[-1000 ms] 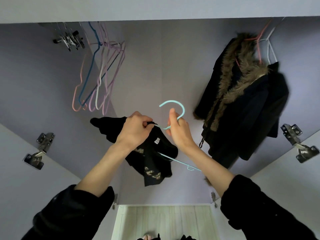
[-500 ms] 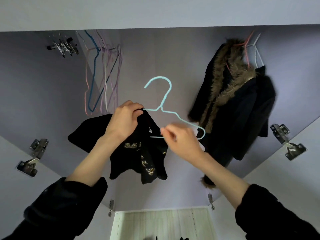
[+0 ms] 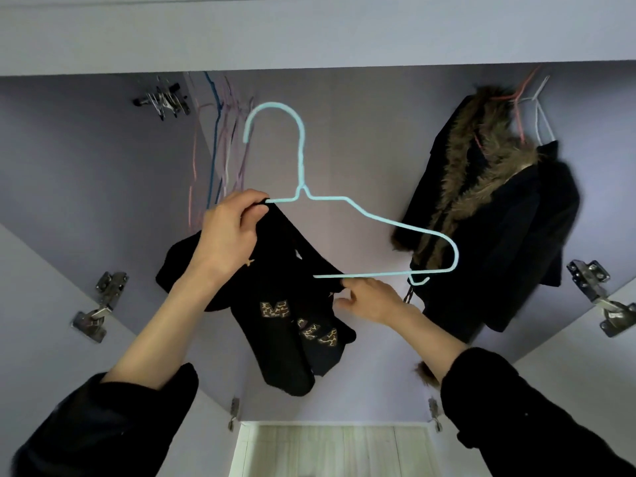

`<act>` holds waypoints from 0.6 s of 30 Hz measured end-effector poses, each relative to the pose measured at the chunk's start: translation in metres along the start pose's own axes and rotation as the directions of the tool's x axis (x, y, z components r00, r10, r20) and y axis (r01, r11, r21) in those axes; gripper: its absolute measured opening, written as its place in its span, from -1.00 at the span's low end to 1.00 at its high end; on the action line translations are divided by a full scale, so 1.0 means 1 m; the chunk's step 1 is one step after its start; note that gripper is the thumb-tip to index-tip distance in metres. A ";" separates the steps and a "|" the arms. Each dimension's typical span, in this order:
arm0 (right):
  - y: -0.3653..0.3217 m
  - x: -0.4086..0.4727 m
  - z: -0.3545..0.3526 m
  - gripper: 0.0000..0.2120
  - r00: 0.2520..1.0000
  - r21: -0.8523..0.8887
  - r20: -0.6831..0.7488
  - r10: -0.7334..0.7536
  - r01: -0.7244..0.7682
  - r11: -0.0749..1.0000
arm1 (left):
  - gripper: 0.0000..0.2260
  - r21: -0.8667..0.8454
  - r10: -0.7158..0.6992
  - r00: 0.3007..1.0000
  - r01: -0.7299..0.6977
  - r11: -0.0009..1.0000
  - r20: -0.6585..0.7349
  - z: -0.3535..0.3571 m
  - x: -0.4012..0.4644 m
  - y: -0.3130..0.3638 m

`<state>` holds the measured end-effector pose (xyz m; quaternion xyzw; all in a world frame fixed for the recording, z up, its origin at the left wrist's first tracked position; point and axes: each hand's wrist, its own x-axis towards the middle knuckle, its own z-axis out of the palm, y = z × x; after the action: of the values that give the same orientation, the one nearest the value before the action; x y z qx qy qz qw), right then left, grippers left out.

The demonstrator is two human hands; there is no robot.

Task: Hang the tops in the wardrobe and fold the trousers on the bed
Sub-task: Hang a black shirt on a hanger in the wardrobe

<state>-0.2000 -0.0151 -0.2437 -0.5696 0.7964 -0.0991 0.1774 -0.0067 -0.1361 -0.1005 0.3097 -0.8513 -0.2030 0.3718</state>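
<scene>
Wardrobe interior noted first: a fur-trimmed coat hangs well to the right of our grip, spare hangers above and left of it. The black top droops below our left hand, which pinches its neckline against the left shoulder of the light blue hanger. Our right hand touches the hanger's lower bar, fingers partly curled; whether it clasps anything we cannot tell. We judge the top light, limp and liable to slide off; best held at the neckline. The wire hanger looks thin and springy.
</scene>
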 end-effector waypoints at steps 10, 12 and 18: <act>0.066 -0.036 -0.059 -0.76 0.987 -0.001 -0.100 0.129 -0.130 0.992 | -0.81 0.174 -0.171 0.985 0.174 0.969 -0.029 -0.019 -0.011 -0.060; 0.067 -0.036 -0.068 -0.72 0.983 0.088 -0.062 0.173 -0.167 0.982 | -0.82 0.138 -0.163 0.985 0.169 0.976 -0.053 -0.018 -0.008 -0.061; 0.063 -0.033 -0.074 -0.68 0.977 0.165 -0.046 0.208 -0.198 0.966 | -0.85 -0.089 -0.236 0.967 0.228 0.970 -0.094 -0.013 -0.005 -0.061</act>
<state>-0.2744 0.0335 -0.1931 -0.4655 0.8453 -0.1617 0.2065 0.0289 -0.1779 -0.1296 0.4026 -0.7803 -0.2614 0.4009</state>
